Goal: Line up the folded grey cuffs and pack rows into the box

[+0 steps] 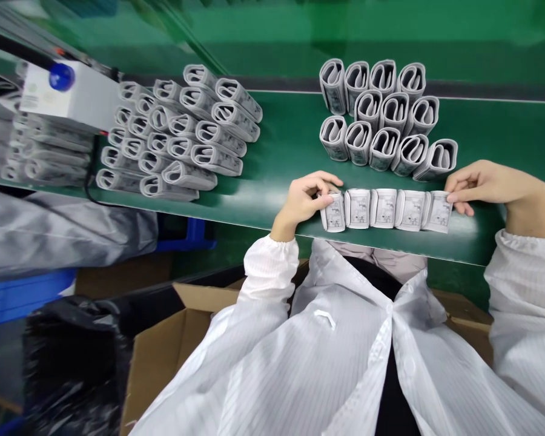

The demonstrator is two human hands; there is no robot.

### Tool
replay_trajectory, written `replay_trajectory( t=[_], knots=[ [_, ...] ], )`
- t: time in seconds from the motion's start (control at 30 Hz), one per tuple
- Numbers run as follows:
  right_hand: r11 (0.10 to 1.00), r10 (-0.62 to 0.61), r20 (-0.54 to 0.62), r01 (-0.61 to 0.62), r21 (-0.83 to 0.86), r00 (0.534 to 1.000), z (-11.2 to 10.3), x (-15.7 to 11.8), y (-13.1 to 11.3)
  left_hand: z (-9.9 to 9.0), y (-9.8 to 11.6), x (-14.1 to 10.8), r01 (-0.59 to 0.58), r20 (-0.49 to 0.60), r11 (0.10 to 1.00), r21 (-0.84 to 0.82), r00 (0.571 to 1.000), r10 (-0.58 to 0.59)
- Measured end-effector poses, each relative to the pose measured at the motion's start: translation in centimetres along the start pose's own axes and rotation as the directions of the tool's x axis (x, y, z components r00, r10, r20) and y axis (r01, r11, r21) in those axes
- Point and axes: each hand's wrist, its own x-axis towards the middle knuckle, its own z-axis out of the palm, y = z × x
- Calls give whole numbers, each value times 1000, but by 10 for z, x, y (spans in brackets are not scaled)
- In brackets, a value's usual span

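Note:
Several folded printed packets (383,209) form a row near the front edge of the green table (281,151), printed faces toward me. My left hand (307,195) pinches the leftmost packet of this row at its upper left corner. At the other end, my right hand (485,186) has its thumb and fingers on the rightmost packet's upper right corner. Just beyond the row, more rolled packets (384,148) stand close together in staggered rows, their folded ends up.
A large group of rolled packets (177,133) lies on the table at the left. Beyond it is a white box-shaped device (68,94) with a blue knob and a black cable. Below the table are an open cardboard box (157,357) and a black plastic bag (72,363).

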Motion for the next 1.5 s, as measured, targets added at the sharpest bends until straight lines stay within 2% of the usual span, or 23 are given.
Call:
replay_trajectory(
  t=[0.23,0.4,0.63,0.83,1.2,1.5],
  knots=[
    [997,50,-55,-53,-52,997,-5,-2,1,-1,7,1,45,73,996,-81,997,-40],
    [996,58,-80,-63,-60,995,-6,-2,3,3,13,3,96,15,995,-38,995,-96],
    [994,53,-76,-60,-94,996,-8,-1,8,4,14,3,66,46,998,2,997,-66],
    [994,38,-80,-46,-100,996,-8,1,10,4,12,5,106,25,994,-13,994,-105],
    [991,45,-69,-54,-123,997,-6,0,4,3,8,5,-42,30,998,-43,999,44],
    [986,26,-75,-38,-162,997,-9,0,11,3,8,3,-34,27,999,-42,999,35]
  ],
)
